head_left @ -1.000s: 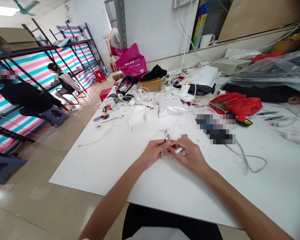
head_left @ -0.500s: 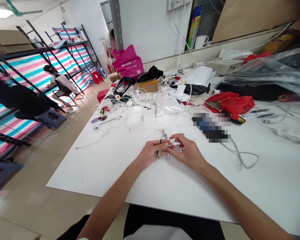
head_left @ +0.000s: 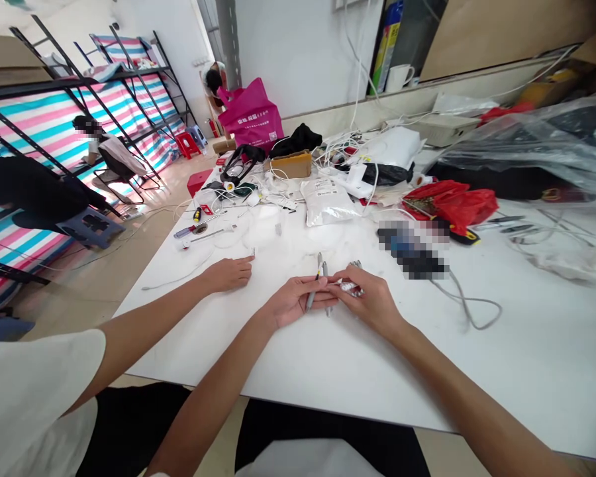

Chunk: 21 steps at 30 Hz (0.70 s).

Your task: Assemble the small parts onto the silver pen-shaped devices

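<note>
Your left hand (head_left: 295,301) has its fingers (head_left: 312,298) closed around two slim grey pens (head_left: 324,281), which cross the palm, while your right hand (head_left: 370,299) grips a small bundle of white-and-silver pens (head_left: 350,287). Both hands meet above the white bench (head_left: 477,371), near its front edge. A co-worker's bare hand (head_left: 226,275) rests flat just to your left. You appear to be sorting the pens; separating one calls for loosening a grip.
</note>
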Each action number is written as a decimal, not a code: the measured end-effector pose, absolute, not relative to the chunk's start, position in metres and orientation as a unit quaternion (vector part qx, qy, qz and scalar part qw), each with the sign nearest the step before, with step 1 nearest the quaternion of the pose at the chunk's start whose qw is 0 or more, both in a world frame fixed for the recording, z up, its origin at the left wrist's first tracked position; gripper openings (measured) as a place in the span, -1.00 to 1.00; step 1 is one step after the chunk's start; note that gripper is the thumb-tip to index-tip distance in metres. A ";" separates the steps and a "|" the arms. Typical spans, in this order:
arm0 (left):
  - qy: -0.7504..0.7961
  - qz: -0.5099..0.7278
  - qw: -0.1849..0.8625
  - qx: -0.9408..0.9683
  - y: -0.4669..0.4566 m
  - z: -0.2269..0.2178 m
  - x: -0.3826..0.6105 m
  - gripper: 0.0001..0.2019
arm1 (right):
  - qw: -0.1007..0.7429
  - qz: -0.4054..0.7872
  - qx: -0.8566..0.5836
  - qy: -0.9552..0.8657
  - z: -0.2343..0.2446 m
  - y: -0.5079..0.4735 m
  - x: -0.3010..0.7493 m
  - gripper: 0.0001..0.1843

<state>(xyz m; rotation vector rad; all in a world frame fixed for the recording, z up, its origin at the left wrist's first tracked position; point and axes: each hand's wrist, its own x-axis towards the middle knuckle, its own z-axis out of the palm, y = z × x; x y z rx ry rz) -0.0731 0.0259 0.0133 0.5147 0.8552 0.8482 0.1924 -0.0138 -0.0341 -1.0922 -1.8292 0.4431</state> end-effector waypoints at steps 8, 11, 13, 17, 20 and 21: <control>0.328 0.333 0.826 0.314 0.005 -0.011 -0.007 -0.72 | 0.588 0.315 -0.449 -0.594 -0.025 -0.013 0.189 -0.65; 0.331 0.375 0.825 0.263 0.011 -0.011 -0.013 -0.77 | 0.646 0.411 -0.421 -0.487 -0.017 -0.004 0.193 -0.62; 0.341 0.395 0.821 0.231 0.014 -0.011 -0.012 -0.83 | 0.662 0.429 -0.432 -0.437 -0.013 0.001 0.199 -0.61; 0.364 0.408 0.811 0.210 0.016 -0.011 -0.009 -0.84 | 0.686 0.460 -0.419 -0.377 -0.011 0.007 0.207 -0.61; 0.368 0.411 0.806 0.215 0.015 -0.010 -0.009 -0.85 | 0.711 0.426 -0.420 -0.369 -0.014 0.007 0.207 -0.62; 0.368 0.411 0.806 0.217 0.015 -0.010 -0.009 -0.86 | 0.719 0.401 -0.426 -0.377 -0.016 0.006 0.205 -0.63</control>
